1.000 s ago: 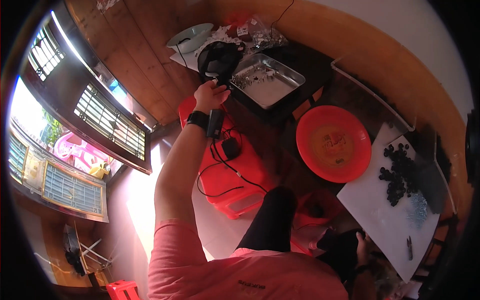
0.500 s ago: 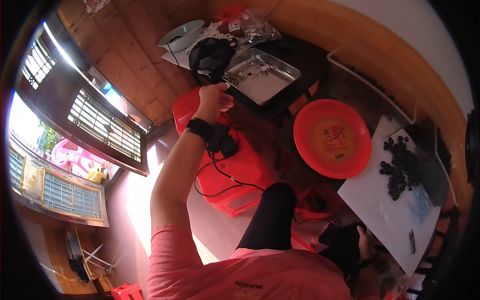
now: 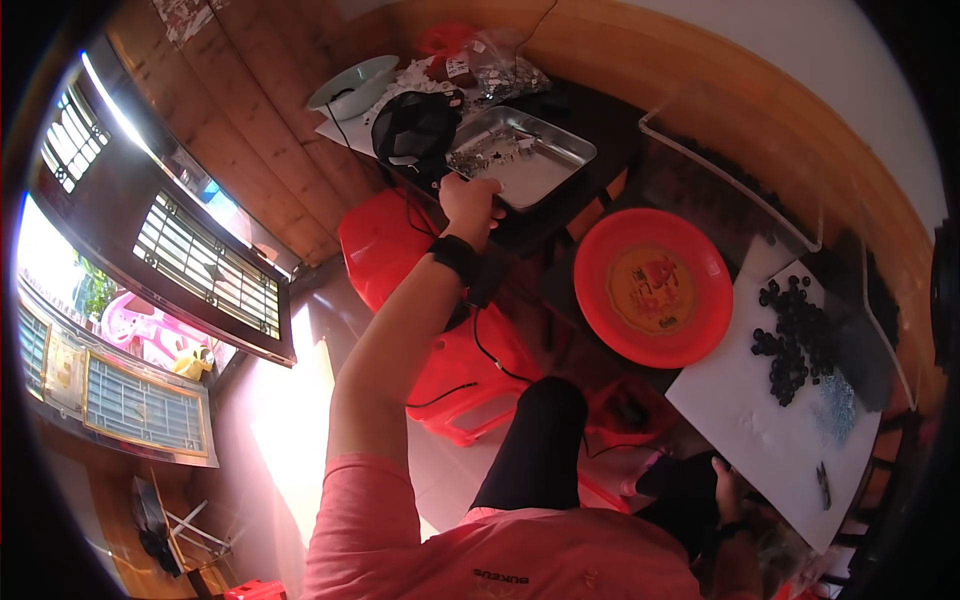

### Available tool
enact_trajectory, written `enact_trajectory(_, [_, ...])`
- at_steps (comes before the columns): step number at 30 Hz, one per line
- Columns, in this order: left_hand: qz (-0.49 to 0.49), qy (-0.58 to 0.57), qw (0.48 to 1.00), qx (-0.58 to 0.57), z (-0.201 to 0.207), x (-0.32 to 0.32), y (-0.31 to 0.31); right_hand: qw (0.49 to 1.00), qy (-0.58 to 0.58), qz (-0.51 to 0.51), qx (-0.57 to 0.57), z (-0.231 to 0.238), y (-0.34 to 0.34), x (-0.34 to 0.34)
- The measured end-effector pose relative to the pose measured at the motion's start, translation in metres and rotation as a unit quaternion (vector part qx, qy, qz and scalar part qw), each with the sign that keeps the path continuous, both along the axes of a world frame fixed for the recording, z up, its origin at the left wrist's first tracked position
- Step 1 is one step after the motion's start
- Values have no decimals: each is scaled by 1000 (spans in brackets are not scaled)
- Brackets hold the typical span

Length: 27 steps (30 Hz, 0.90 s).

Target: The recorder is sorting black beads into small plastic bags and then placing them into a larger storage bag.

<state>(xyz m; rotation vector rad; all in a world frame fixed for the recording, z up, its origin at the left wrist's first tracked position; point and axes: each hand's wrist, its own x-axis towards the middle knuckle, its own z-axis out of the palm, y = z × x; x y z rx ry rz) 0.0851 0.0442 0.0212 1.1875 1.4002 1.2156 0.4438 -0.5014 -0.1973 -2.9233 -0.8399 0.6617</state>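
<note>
Shifting rightward, our left hand [image 3: 470, 207], fingers partly curled, any hold unclear, is now at the metal tray [image 3: 542, 178] by the table's [image 3: 618, 145] near edge, closer to small pieces [image 3: 497, 150] toward the tray's left corner.

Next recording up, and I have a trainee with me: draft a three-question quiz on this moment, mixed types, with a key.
1. Which hand is nearer the metal tray? A) left B) right

2. True or false: the black round pieces lie inside the metal tray.

3. Name the thing: what large round object shows between the metal tray and the white sheet?

Key:
1. A, the left hand, at its near edge.
2. False; they lie on the white sheet.
3. The red plate.
</note>
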Motion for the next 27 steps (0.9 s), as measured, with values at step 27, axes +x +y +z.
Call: enact_trajectory(27, [204,384,899,54,66,-71,99,930,44,19,364,-131,-88,72])
